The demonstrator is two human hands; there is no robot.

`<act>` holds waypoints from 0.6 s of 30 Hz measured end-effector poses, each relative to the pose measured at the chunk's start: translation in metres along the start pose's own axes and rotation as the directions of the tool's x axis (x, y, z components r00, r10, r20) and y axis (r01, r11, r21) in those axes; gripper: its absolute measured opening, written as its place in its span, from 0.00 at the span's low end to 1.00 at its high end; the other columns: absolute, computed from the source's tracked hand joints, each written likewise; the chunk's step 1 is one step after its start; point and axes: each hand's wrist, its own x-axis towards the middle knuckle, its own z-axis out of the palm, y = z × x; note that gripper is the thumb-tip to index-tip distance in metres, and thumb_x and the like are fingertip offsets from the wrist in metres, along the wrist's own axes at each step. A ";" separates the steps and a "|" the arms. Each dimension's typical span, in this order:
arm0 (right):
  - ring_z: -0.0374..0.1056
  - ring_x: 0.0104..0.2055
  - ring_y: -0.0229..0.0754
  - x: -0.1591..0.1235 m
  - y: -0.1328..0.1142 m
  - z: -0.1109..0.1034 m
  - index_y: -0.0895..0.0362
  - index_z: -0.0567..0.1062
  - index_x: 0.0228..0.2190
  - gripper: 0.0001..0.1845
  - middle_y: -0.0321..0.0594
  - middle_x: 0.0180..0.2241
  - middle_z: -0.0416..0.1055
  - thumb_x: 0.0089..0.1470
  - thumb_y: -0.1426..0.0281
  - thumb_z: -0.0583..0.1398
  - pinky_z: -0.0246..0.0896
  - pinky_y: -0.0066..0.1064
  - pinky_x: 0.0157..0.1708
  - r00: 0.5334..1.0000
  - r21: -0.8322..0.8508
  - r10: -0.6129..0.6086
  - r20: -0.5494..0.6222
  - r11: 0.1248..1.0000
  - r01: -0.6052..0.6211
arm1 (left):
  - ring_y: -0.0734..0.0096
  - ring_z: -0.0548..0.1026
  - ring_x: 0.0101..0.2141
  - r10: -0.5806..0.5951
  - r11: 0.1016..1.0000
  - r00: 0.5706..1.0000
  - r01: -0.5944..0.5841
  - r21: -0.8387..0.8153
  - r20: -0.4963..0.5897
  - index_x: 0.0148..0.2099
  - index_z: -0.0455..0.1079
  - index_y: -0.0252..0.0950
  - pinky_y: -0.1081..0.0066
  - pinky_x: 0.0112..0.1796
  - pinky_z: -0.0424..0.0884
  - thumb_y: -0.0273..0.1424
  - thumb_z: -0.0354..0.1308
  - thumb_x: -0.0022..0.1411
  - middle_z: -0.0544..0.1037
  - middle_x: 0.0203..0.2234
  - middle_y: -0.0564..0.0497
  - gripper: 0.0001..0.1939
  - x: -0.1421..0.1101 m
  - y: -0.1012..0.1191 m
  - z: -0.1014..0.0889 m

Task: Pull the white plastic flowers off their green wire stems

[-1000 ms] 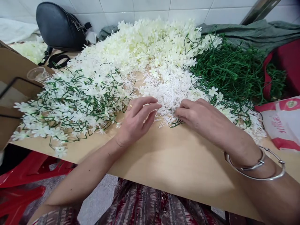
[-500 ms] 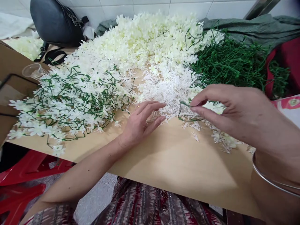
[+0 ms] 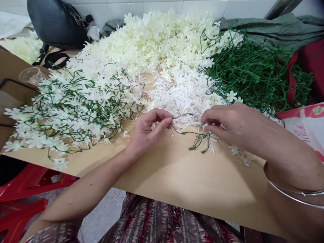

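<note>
My left hand is closed, with thumb and forefinger pinching one end of a green artificial flower stem. From there the stem runs rightward just above the tabletop, and its branched tips hang below my other hand. My right hand is also closed in a pinch, and a bit of green shows at its fingertips, apparently part of the same stem. Right behind both hands lies a heap of thin white stamen pieces. Finished-looking white flowers on green stems spread out beside my left hand.
Cream artificial petals are heaped along the tiled wall. Bare green stems form a pile at the right, near a red-and-white bag. A black backpack and a cardboard box stand at the left. Red stools are below the table.
My left hand has gone from open to pinching the stem's end. My right hand has brought the stem down and slightly left, and its branched tips now show above the table.
</note>
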 end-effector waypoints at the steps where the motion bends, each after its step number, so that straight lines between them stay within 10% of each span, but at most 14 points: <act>1: 0.69 0.30 0.44 0.000 0.002 -0.001 0.52 0.78 0.32 0.11 0.39 0.31 0.77 0.60 0.74 0.56 0.54 0.36 0.34 0.999 -0.025 0.042 -0.031 0.999 -0.043 | 0.74 0.80 0.30 -0.052 0.996 0.998 0.050 -0.072 -0.029 0.40 0.75 0.37 0.73 0.36 0.77 0.39 0.64 0.69 0.81 0.30 0.51 0.10 0.001 0.001 -0.001; 7: 0.72 0.32 0.47 0.011 0.002 0.012 0.56 0.79 0.38 0.09 0.46 0.38 0.79 0.62 0.70 0.58 0.57 0.38 0.35 0.970 -0.054 0.171 -0.174 0.982 -0.183 | 0.72 0.83 0.34 -0.195 0.920 0.980 0.196 -0.339 0.037 0.41 0.75 0.36 0.72 0.40 0.81 0.38 0.70 0.63 0.83 0.33 0.50 0.12 0.005 -0.005 -0.004; 18: 0.69 0.30 0.44 0.014 0.009 0.011 0.51 0.74 0.26 0.06 0.38 0.29 0.74 0.56 0.70 0.60 0.62 0.39 0.33 0.957 0.282 0.176 -0.229 0.953 -0.108 | 0.72 0.79 0.34 -0.208 0.940 0.958 0.252 -0.232 0.196 0.43 0.75 0.36 0.69 0.42 0.79 0.25 0.57 0.64 0.79 0.31 0.51 0.07 0.004 -0.008 -0.007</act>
